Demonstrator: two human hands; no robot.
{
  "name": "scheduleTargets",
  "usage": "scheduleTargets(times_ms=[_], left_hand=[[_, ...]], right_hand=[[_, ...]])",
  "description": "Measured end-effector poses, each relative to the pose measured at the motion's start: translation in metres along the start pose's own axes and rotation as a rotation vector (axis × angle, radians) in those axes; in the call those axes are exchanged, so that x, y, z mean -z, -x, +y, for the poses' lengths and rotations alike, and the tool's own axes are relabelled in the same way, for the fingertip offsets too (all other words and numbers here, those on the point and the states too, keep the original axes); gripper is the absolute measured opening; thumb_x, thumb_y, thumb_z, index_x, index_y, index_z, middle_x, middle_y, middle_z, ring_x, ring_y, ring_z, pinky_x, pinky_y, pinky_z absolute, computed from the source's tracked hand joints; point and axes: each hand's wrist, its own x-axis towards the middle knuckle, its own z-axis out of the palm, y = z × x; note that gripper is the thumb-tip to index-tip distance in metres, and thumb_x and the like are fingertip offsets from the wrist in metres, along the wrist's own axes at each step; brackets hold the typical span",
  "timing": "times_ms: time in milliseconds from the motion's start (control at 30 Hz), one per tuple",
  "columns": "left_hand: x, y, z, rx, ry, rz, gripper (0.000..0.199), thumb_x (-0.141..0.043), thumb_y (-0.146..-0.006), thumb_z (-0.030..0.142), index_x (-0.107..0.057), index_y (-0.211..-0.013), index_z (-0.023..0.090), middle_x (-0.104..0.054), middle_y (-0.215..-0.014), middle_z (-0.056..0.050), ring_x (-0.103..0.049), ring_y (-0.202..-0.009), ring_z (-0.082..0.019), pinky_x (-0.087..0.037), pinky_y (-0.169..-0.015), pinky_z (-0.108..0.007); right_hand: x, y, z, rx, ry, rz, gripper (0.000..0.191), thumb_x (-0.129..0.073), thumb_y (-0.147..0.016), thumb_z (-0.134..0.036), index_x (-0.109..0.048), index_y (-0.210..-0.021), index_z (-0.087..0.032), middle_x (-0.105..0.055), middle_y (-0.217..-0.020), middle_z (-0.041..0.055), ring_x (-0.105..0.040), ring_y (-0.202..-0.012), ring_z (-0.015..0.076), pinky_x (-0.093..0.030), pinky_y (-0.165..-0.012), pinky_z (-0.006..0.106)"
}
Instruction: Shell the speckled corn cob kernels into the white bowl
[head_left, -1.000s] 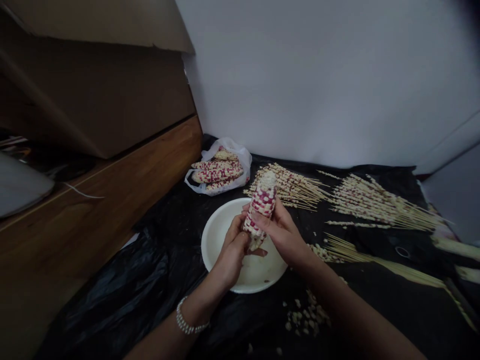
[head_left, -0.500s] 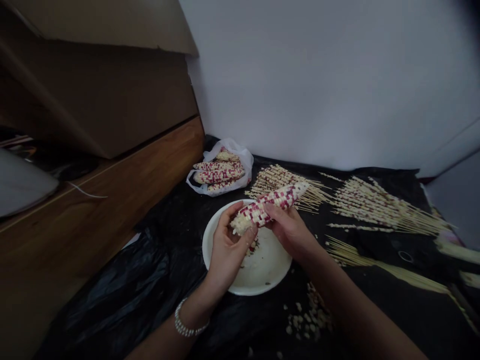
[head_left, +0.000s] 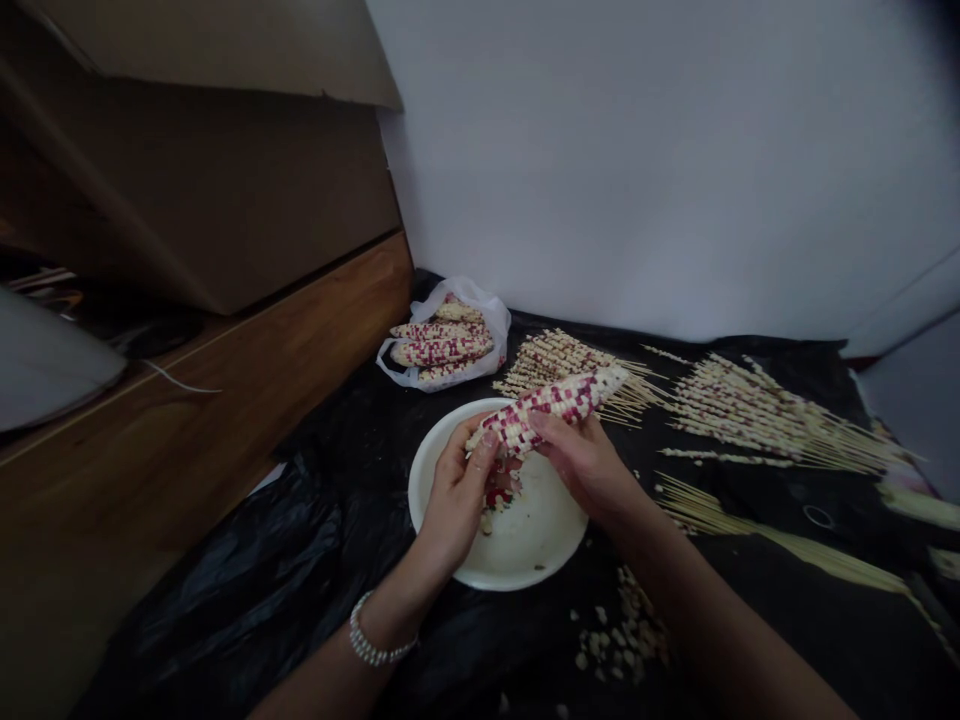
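Note:
Between both hands is an ear of corn [head_left: 574, 397] with white and purple-red kernels, tilted with its tip up to the right. My left hand [head_left: 454, 495] closes round its lower left end, the thumb pressed on the kernels. My right hand [head_left: 589, 462] grips it farther along, thumb on top and fingers partly hidden beneath. Below them stands a white bowl [head_left: 551, 545], holding some loose pale and dark red kernels [head_left: 496, 497]. A beaded bracelet [head_left: 367, 640] circles my left wrist.
A white plastic bag [head_left: 495, 312] with several corn ears lies behind the bowl. Kernel-threaded skewers [head_left: 742, 410] are heaped right, near bare sticks [head_left: 705, 505]. Loose kernels [head_left: 619, 635] dot the black sheet [head_left: 300, 560]. A cardboard box [head_left: 225, 190] rests on wood at left.
My left thumb has shifted up onto the corn's kernels, and the fingers have curled further under. More kernels show in the bowl beneath. The view has moved slightly.

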Motion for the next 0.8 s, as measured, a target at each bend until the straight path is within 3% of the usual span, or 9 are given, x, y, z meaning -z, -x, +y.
scheduleTargets(times_ms=[267, 500, 800], left_hand=[[0.002, -0.001, -0.009, -0.007, 0.039, 0.015, 0.033, -0.066, -0.089, 0.046, -0.063, -0.113, 0.024, -0.067, -0.092, -0.002, -0.062, -0.074, -0.015, -0.052, -0.065, -0.026], [-0.004, 0.001, 0.006, 0.119, 0.279, 0.033, 0.028, -0.064, -0.076, 0.018, -0.062, -0.104, 0.019, -0.061, -0.09, 0.001, -0.053, -0.067, -0.009, -0.044, -0.055, -0.018], [-0.005, 0.004, 0.011, 0.104, 0.343, 0.115, 0.03, -0.063, -0.072, 0.012, -0.057, -0.101, 0.019, -0.057, -0.08, 0.004, -0.048, -0.06, -0.006, -0.04, -0.053, -0.015]], right_hand=[[0.0, 0.0, 0.003, 0.022, 0.059, 0.028, 0.024, -0.079, -0.079, -0.038, -0.07, -0.096, -0.024, -0.074, -0.086, 0.0013, -0.069, -0.079, 0.0206, -0.055, -0.079, 0.038], [-0.009, 0.003, -0.003, 0.129, 0.175, -0.019, 0.037, -0.084, -0.069, -0.025, -0.068, -0.102, -0.027, -0.074, -0.091, -0.0009, -0.07, -0.085, 0.0199, -0.056, -0.084, 0.037], [-0.012, 0.004, -0.001, 0.158, 0.224, -0.05, 0.031, -0.082, -0.072, -0.029, -0.068, -0.1, -0.028, -0.074, -0.096, 0.0002, -0.069, -0.09, 0.0201, -0.056, -0.086, 0.037]])
